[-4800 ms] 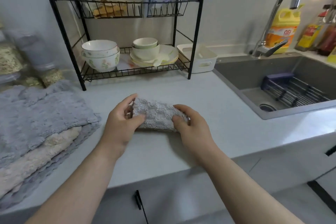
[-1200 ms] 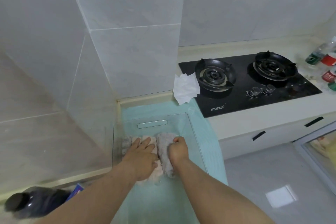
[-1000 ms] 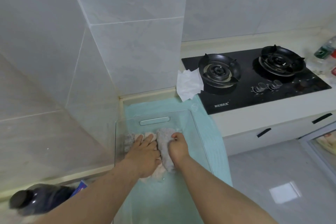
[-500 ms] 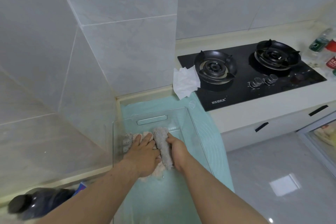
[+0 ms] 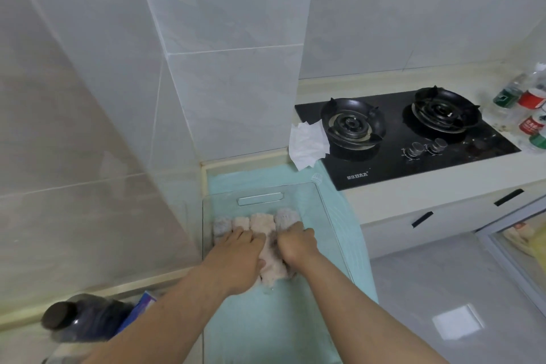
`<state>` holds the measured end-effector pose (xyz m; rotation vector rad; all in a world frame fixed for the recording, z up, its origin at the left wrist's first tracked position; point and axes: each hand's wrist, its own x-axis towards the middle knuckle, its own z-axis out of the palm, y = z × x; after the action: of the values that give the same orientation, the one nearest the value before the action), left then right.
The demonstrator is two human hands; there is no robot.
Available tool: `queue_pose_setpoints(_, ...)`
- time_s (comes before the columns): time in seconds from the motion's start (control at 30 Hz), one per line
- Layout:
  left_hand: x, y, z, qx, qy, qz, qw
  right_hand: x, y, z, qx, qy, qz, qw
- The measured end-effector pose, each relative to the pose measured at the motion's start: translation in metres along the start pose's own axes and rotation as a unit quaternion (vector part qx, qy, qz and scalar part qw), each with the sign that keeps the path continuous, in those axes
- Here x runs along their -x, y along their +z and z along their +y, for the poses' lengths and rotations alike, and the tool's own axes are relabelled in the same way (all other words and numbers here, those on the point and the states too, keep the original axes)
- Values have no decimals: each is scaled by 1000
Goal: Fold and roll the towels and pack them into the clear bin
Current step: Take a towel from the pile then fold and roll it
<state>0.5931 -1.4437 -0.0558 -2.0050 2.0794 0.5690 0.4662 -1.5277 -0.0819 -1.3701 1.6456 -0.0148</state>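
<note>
Here left hand (image 5: 239,257) lies flat, steadying the rolls (image 5: 260,223), while right hand (image 5: 297,244) grips the grey roll (image 5: 286,215), likely to wedge it in the bin (image 5: 335,233)

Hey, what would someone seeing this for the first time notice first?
Probably the hands at centre: the left hand presses and the right hand grips a row of rolled towels inside the clear bin. Next, the black gas hob at upper right.
</note>
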Motion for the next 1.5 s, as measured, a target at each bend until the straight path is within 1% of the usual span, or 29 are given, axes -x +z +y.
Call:
queue_pose_setpoints(0.1, 16, -3, -2, 30, 14, 22, 999, 8, 1, -4, 29, -34, 28, 999)
queue_pose_setpoints(0.23, 31, -9, -5, 79, 15, 77, 994, 27, -10, -13, 87, -79, 64, 991)
queue_pose_setpoints(0.3, 30, -13, -7, 138, 9, 102, 985, 40, -19, -18, 96, -125, 72, 985)
queue_pose_setpoints(0.33, 26, -13, -8, 198, -1, 116, 973, 46, -25, -21, 85, -148, 72, 983)
queue_pose_setpoints(0.37, 22, -16, -9, 271, -14, 129, 954, 53, -32, -25, 61, -165, 66, 982)
queue_pose_setpoints(0.43, 18, -26, -10, 403, -44, 145, 903, 70, -50, -34, 0, -189, 51, 981)
queue_pose_setpoints(0.5, 19, -38, -11, 484, -49, 168, 857, 83, -69, -41, -37, -211, 41, 976)
queue_pose_setpoints(0.57, 26, -51, -11, 518, -54, 196, 831, 93, -84, -45, -63, -232, 37, 970)
queue_pose_setpoints(0.67, 37, -60, -5, 526, -75, 227, 816, 103, -103, -44, -138, -253, 37, 957)
queue_pose_setpoints(0.73, 46, -61, 4, 535, -86, 265, 797, 112, -114, -41, -216, -269, 20, 938)
queue_pose_setpoints(0.8, 57, -62, 16, 552, -87, 323, 764, 117, -126, -35, -260, -307, -8, 915)
queue_pose_setpoints(0.9, 72, -66, 38, 590, -108, 396, 696, 117, -144, -22, -244, -361, -58, 899)
queue_pose_setpoints(0.97, 83, -66, 59, 608, -135, 449, 641, 116, -157, -11, -221, -379, -93, 894)
queue_pose_setpoints(1.03, 98, -63, 85, 612, -161, 495, 595, 117, -170, 1, -201, -397, -130, 886)
queue_pose_setpoints(1.1, 118, -56, 114, 612, -181, 527, 562, 121, -180, 13, -176, -417, -163, 877)
queue_pose_setpoints(1.2, 159, -41, 154, 597, -218, 561, 530, 136, -182, 29, -152, -445, -215, 856)
queue_pose_setpoints(1.33, 241, -12, 206, 558, -290, 619, 470, 179, -158, 46, -98, -493, -315, 805)
queue_pose_setpoints(1.4, 290, 5, 236, 531, -332, 644, 439, 213, -136, 55, -75, -516, -366, 771)
queue_pose_setpoints(1.5, 362, 40, 285, 491, -399, 670, 389, 270, -100, 80, -33, -526, -450, 721)
